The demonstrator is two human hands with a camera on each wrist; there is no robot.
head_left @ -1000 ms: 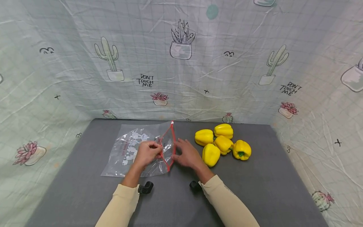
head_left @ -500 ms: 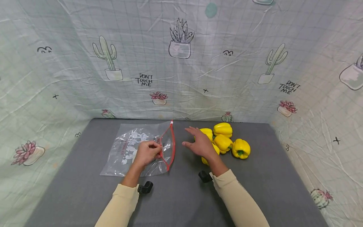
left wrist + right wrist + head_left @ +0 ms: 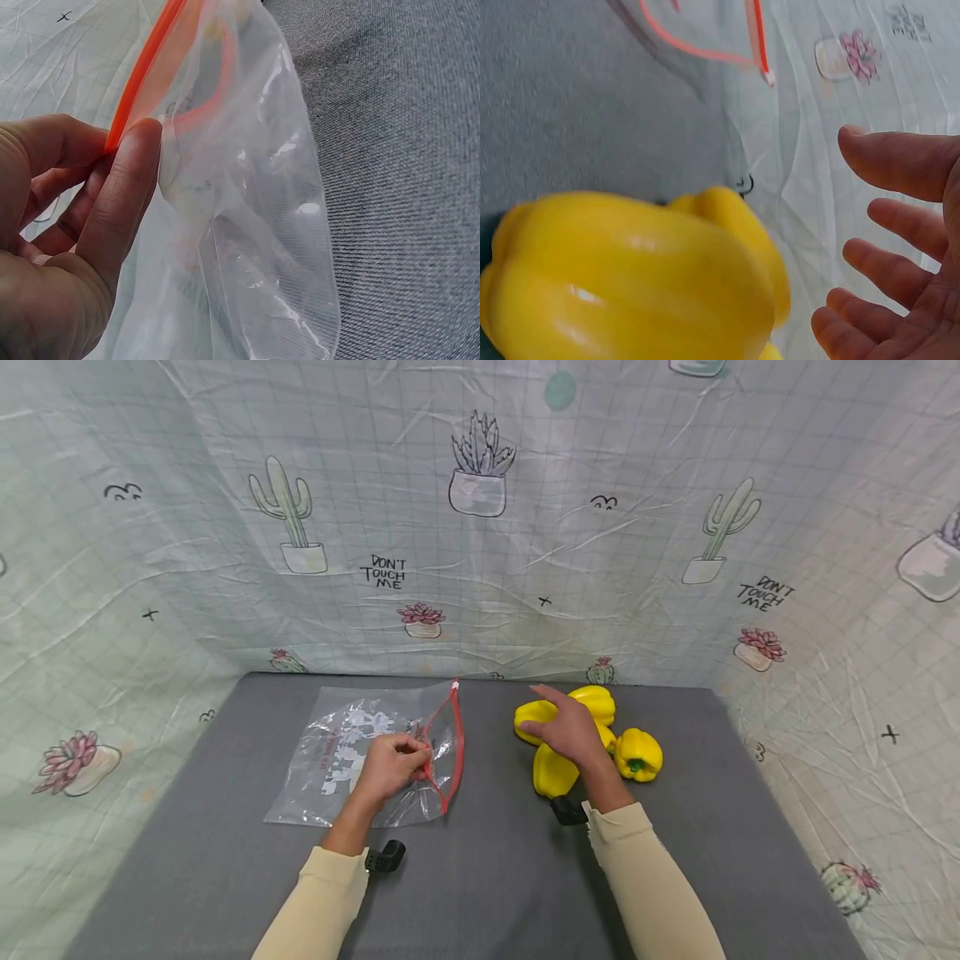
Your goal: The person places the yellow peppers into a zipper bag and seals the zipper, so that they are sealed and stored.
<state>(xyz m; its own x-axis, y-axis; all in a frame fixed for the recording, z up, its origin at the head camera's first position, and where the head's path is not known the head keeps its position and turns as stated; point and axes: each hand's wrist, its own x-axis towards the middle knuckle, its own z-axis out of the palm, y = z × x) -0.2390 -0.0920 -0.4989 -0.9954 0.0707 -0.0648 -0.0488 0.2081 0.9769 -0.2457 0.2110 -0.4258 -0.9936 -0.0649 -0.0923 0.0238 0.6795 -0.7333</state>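
Observation:
A clear plastic bag (image 3: 300, 785) with a red zip edge lies on the left of the table, its mouth parted and facing right. The left hand (image 3: 390, 766) pinches the near-left lip of that mouth; in the left wrist view, thumb and fingers (image 3: 120, 195) hold the orange-red strip (image 3: 146, 67). Over the group of yellow bell peppers (image 3: 553, 771) hovers the right hand (image 3: 572, 731), fingers spread and holding nothing. In the right wrist view, a large pepper (image 3: 630, 277) fills the lower left, apart from the right hand (image 3: 907, 262). One pepper is partly hidden beneath that hand.
The grey table (image 3: 465, 893) runs up to a patterned cloth (image 3: 540, 552) hung behind and at both sides. One pepper (image 3: 638, 755) sits at the right end of the group. Each wrist wears a black camera.
The right hand has left the bag's right lip and moved right until it is over the peppers. The left hand keeps its pinch on the bag, which stays in place with its mouth parted.

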